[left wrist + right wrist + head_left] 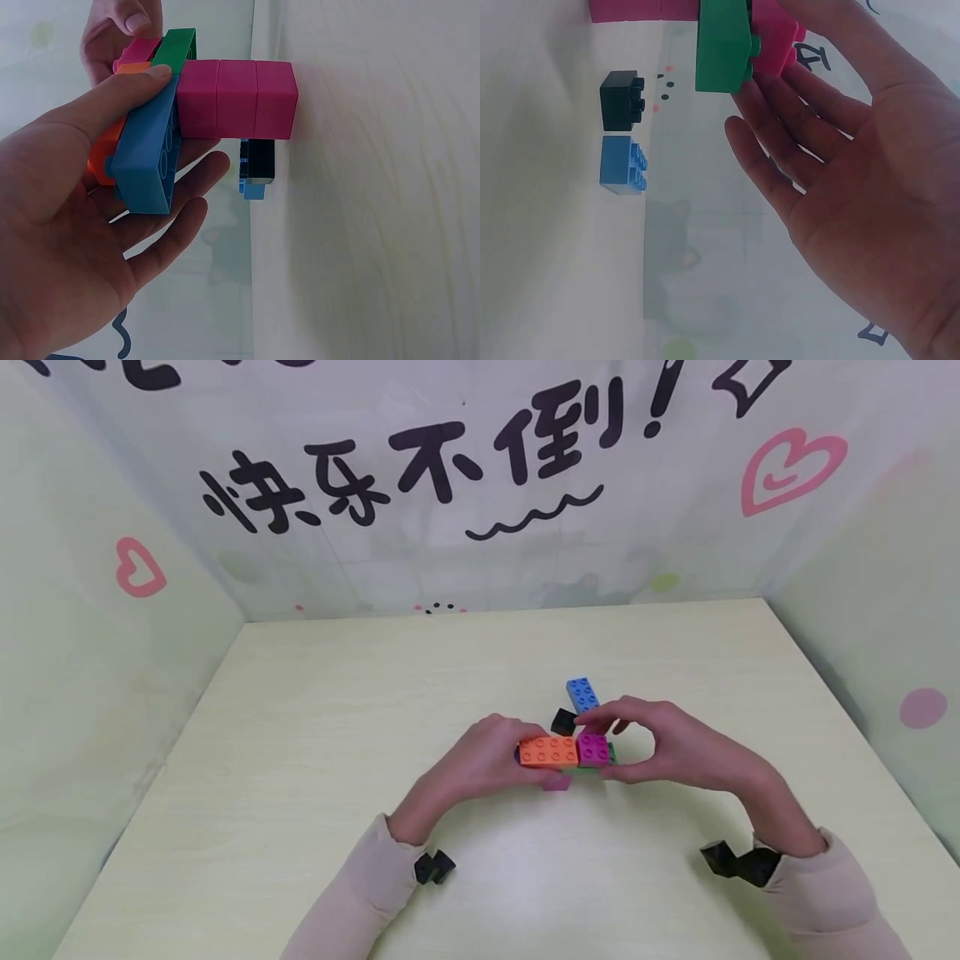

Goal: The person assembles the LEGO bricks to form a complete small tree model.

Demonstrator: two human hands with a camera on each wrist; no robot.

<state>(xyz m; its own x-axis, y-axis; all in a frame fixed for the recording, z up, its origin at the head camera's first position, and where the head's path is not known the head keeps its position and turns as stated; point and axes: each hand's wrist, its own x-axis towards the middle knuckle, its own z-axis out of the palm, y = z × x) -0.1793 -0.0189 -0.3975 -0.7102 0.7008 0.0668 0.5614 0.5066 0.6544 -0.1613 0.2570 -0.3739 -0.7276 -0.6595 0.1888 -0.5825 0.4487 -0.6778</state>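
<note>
Both hands meet at a toy brick build over the table. My left hand (487, 760) pinches its left end, with the thumb on the near side and fingers on the far side. An orange brick (548, 752) lies on top, above a blue brick (146, 150) and a green brick (176, 52). Beneath these stands a column of three magenta bricks (238, 99). My right hand (682, 743) holds a short magenta brick (594, 750) between thumb and fingers, right beside the orange one and on top of the green brick. The right hand's other fingers are loosely extended.
Just behind the build, a black brick (564, 722) and a loose blue brick (582, 693) rest on the pale wooden table (337, 693). Printed panels (450, 568) enclose the table at the back and sides. Black wrist cameras (435, 867) sit at both sleeves.
</note>
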